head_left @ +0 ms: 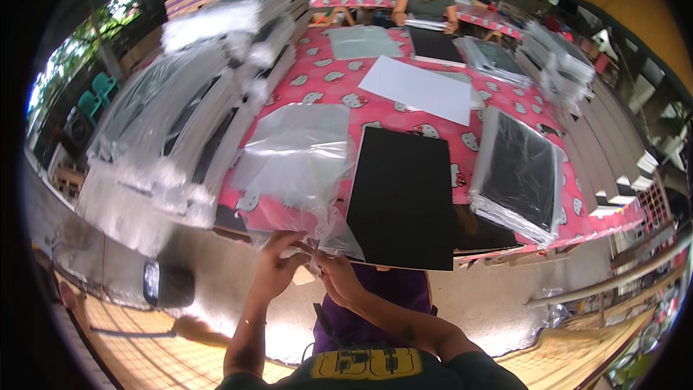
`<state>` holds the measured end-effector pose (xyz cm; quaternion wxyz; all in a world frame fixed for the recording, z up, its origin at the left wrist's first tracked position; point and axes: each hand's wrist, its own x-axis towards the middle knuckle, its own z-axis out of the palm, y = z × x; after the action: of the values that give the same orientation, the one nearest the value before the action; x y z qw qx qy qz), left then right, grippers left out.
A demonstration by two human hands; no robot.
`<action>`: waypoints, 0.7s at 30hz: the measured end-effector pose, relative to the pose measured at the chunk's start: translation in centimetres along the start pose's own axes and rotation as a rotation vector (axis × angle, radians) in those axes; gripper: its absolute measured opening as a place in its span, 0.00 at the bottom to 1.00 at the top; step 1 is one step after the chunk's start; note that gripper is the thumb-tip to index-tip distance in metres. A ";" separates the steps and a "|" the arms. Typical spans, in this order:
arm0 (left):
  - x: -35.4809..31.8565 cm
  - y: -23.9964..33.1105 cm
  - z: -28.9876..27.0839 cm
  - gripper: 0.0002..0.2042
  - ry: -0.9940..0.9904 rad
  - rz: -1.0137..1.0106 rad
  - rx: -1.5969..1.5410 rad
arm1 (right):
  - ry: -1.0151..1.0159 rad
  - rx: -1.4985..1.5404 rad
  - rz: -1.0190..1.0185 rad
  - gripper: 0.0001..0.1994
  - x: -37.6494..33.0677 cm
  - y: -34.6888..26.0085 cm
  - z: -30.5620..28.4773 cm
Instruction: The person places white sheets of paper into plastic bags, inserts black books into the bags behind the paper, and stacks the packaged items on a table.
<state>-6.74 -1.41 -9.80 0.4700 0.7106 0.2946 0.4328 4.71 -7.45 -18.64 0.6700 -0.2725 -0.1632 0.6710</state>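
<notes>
My left hand (278, 263) and my right hand (333, 274) meet at the near edge of the table, both pinching the open end of a clear plastic bag (299, 159) that lies flat in front of me. Just right of the bag lies a black rectangular board (403, 198), its near end jutting past the table edge. The fingers of both hands are closed on the crinkled bag mouth (325, 235).
The table has a pink patterned cloth (332, 87). Stacks of bagged boards (166, 115) rise at the left, a bagged black board (520, 173) lies at right, a white sheet (419, 87) further back. A person (426, 0) works at the far end.
</notes>
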 end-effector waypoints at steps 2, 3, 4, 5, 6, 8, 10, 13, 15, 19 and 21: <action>0.2 0.0 0.5 0.08 -0.028 -0.037 0.183 | 0.123 0.011 -0.122 0.13 -1.3 -2.6 3.2; 0.3 0.0 1.0 0.07 -0.044 -0.051 0.269 | 0.130 -0.041 -0.185 0.13 -1.3 -2.9 2.7; 0.3 -0.3 1.5 0.06 -0.049 -0.054 0.264 | 0.135 -0.094 -0.244 0.12 -1.3 -3.2 2.2; 0.2 -0.9 2.0 0.05 -0.051 -0.058 0.259 | 0.158 -0.155 -0.254 0.13 -1.6 -3.6 1.4; 0.4 -1.1 2.2 0.04 -0.057 -0.060 0.264 | 0.180 -0.206 -0.265 0.13 -2.0 -4.1 0.4; 1.3 0.0 2.6 0.04 0.095 0.056 0.409 | 0.173 -0.209 -0.299 0.13 -2.9 -5.0 -0.5; 1.8 0.3 2.8 0.05 0.128 0.124 0.452 | 0.110 -0.105 -0.355 0.14 -3.9 -5.9 -0.1; 2.9 -0.7 2.9 0.07 0.277 0.109 0.505 | 0.139 0.013 -0.437 0.15 -4.5 -6.1 -0.1; 4.1 -0.3 1.8 0.06 0.347 0.038 0.505 | 0.071 -0.064 -0.467 0.14 -5.5 -7.6 1.1; 3.0 1.1 4.6 0.05 0.058 0.447 0.460 | 0.132 0.055 -0.153 0.15 -5.0 -10.6 0.3; 3.9 -1.3 2.2 0.04 0.194 0.231 0.264 | 0.173 0.121 -0.304 0.19 -6.1 -14.1 -0.1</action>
<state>-3.06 1.43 -10.10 0.2893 0.7502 0.3092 0.5078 15.92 -12.76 -9.60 0.7906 -0.2605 -0.1034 0.5445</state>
